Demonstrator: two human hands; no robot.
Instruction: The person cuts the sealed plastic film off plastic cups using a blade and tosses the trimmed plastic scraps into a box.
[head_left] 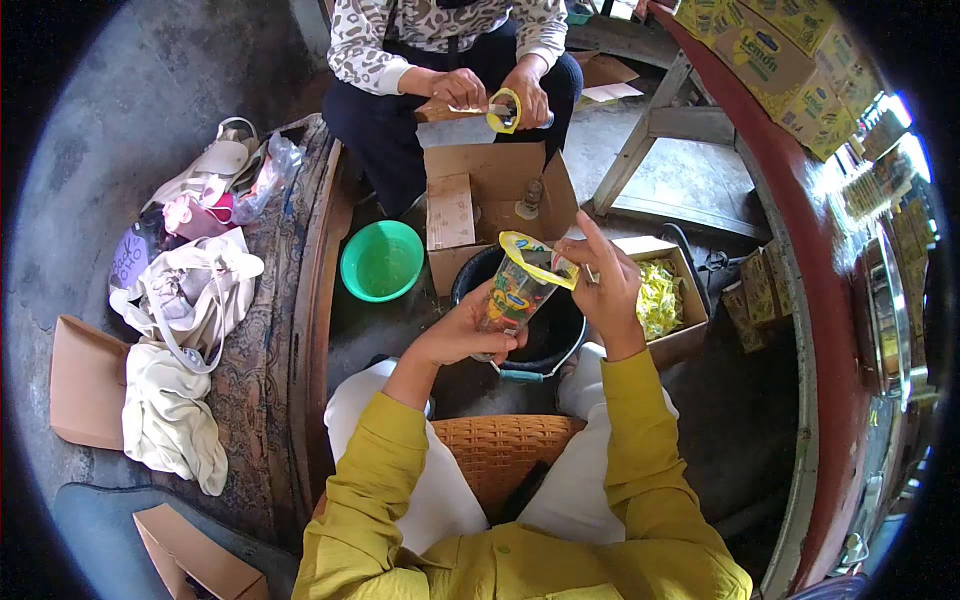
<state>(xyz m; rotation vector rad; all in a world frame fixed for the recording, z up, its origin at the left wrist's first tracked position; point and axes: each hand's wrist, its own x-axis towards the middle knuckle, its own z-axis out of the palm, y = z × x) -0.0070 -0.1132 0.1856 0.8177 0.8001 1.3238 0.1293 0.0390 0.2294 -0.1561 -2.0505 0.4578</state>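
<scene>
- Sitting left of the grip: a green bowl (pixel 383 260).
- Left hand (pixel 458 328) is clamping a cup (pixel 512 298) over a black bucket (pixel 555 348).
- Right hand (pixel 612 285) is touching its yellow rim (pixel 520 240); can't tell if pinching.
- Maybe rim is coming off; next is needing steadiness.

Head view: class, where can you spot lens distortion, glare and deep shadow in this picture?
In the head view, black corners frame a rounded image and the red counter bows; in the head view, white glare washes out the upper right edge near the lemon cartons; in the head view, dark floor lies in shadow, while the plastic cup looks fairly sharp.
</scene>
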